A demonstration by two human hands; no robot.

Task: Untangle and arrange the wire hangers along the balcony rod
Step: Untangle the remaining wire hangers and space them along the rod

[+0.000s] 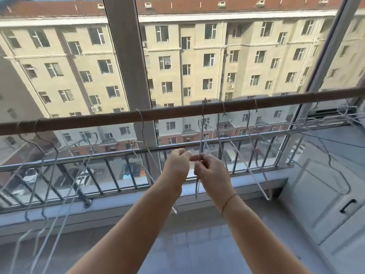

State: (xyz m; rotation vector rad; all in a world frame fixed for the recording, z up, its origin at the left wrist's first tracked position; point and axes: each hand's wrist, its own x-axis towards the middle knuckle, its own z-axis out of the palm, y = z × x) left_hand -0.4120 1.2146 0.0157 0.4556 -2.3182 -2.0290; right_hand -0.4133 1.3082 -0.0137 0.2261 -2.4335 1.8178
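A brown balcony rod (177, 111) runs across the window at a slight slant. Several thin white wire hangers hang from it. One narrow hanger (201, 139) hangs edge-on from the rod's middle; my right hand (211, 173) is pinched around its wires low down. My left hand (177, 165) is closed just to the left, fingertips near the same wires; whether it grips them I cannot tell. Another hanger (147, 147) hooks on the rod left of my hands. A bunch of hangers (49, 175) dangles at the far left, and more hangers (256, 155) spread to the right.
A metal railing (118, 155) with vertical bars stands behind the hangers, above a pale window sill (128, 202). A thick window post (128, 66) rises in the middle. A white cabinet with a black handle (347, 205) is at the right. A building faces the window.
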